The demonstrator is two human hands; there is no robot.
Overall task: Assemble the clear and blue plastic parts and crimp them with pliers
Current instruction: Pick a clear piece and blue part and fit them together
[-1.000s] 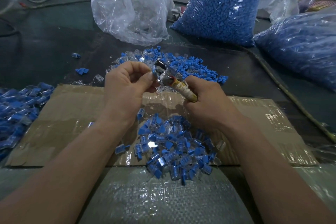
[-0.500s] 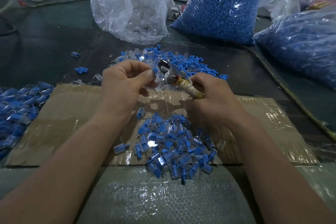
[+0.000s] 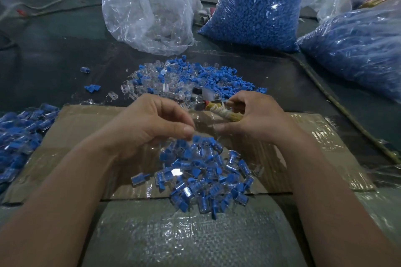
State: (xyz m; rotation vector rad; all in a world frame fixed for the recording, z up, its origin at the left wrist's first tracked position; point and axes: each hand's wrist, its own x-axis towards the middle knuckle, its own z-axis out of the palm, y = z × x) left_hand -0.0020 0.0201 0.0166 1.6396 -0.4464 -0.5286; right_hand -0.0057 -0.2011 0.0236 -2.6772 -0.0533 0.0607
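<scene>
My right hand point(image 3: 260, 120) grips the pliers point(image 3: 224, 112) by their string-wrapped handle, with the metal jaws pointing left over the far pile. My left hand point(image 3: 152, 123) hovers just above the near pile of assembled clear and blue parts point(image 3: 206, 176). Its fingers are loosely curled, and I see nothing between thumb and forefinger. A blue part lies right under the thumb tip, on top of that pile. Behind the hands spreads a loose pile of separate clear and blue parts point(image 3: 184, 80).
The near pile lies on a taped cardboard sheet point(image 3: 76, 136). Another heap of assembled parts point(image 3: 19, 132) sits at the left edge. A clear bag point(image 3: 147, 11) and two bags of blue parts point(image 3: 256, 6) point(image 3: 358, 50) stand behind. A woven sack point(image 3: 184, 234) covers the front.
My left hand has dropped from the pliers' jaws down to the near pile and no longer pinches the blue part. The right hand has lowered the pliers and tipped them flatter.
</scene>
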